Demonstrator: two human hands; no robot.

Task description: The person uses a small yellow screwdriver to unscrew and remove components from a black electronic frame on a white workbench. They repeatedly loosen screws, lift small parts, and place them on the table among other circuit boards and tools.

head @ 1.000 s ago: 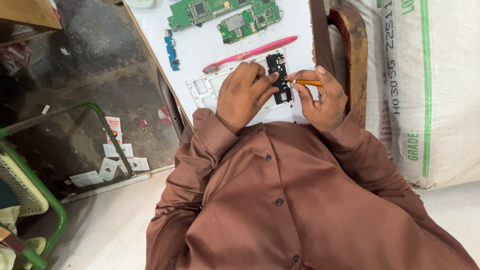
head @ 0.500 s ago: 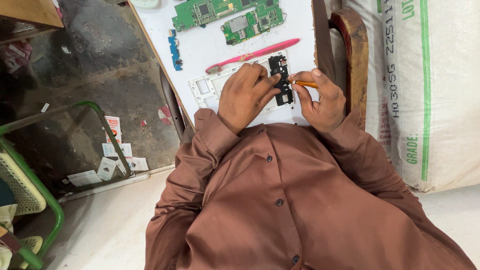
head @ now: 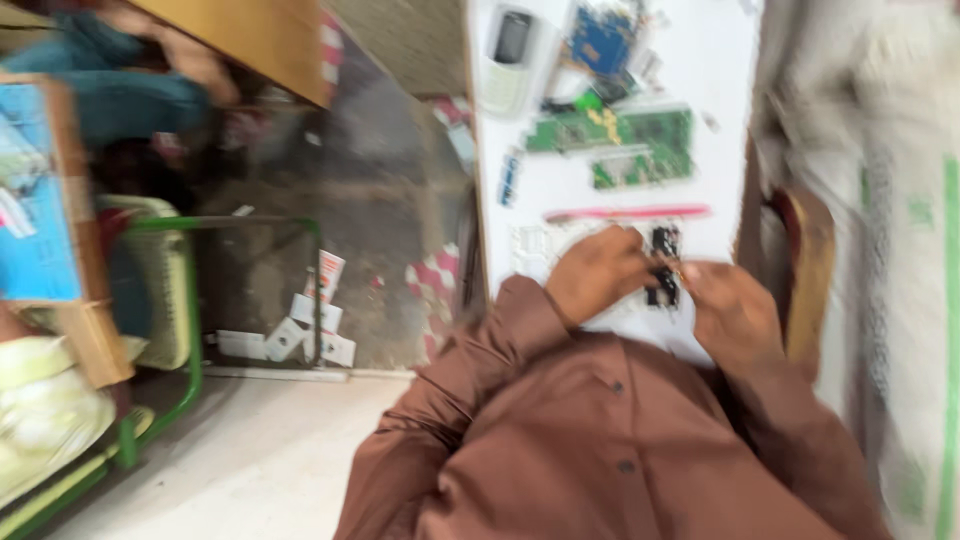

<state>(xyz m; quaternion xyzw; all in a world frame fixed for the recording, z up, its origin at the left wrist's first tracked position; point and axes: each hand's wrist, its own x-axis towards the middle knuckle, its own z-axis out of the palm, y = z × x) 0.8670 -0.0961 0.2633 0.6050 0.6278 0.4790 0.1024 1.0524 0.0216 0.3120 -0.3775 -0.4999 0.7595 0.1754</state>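
Both hands meet at a small dark board, centre right of the frame.
Left hand (head: 597, 275) pinches the board (head: 663, 266), upright long axis; right hand (head: 725, 308) beside it, seemingly clenched, blur hides on what.

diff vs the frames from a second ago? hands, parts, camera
Mostly the camera moved: the view tipped up and blurred, so more of the white board shows, including a pale phone and a blue circuit board. Left hand and right hand remain together on the small black part. The orange tool seen earlier is no longer discernible. Green circuit boards and pink tool unmoved.
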